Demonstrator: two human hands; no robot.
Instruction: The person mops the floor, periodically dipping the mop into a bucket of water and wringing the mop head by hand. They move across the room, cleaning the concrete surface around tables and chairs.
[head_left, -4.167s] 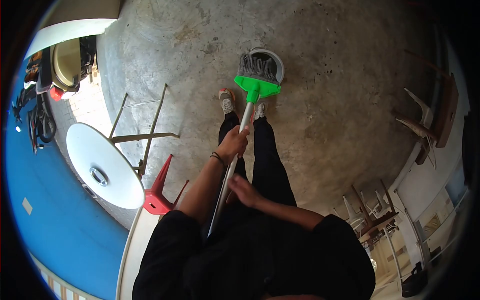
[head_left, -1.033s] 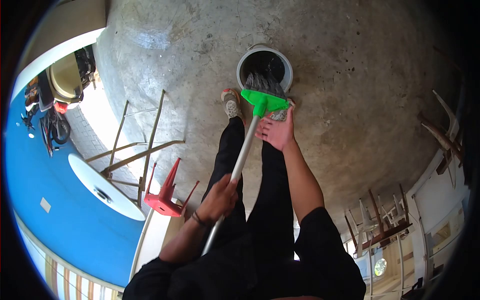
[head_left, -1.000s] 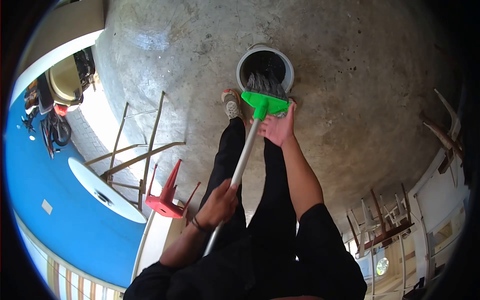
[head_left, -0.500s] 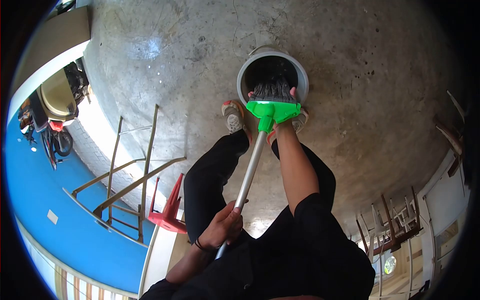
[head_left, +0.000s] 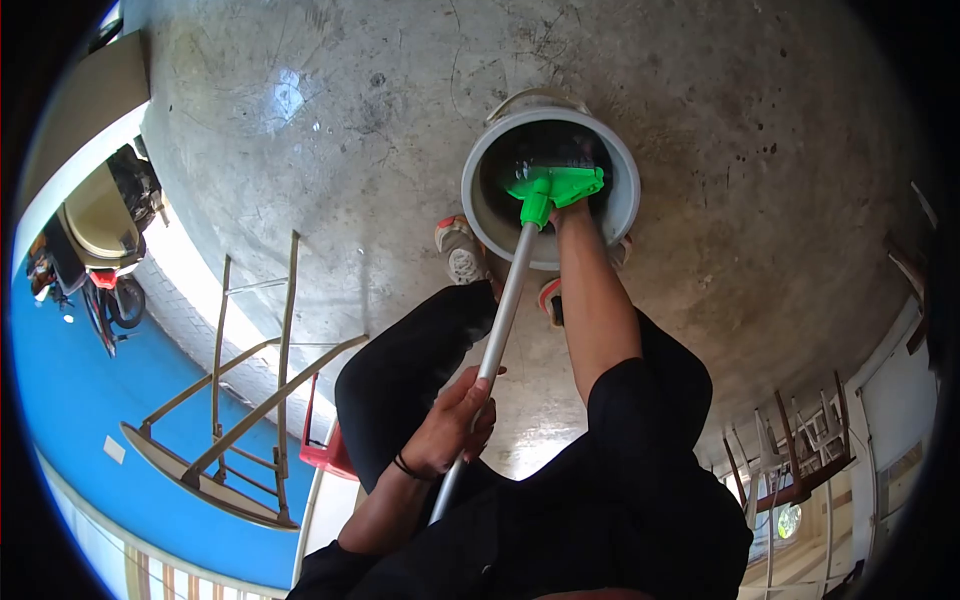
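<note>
Bright green mop head, grey bucket, silver handle.

Counts on the bare concrete floor

One grey round plastic bucket holds one mop with a bright green plastic head and one silver metal pole. Two hands show: the left hand and the right hand. Two worn sneakers, one red plastic stool, one folding table tipped on its side, one parked scooter.
</note>
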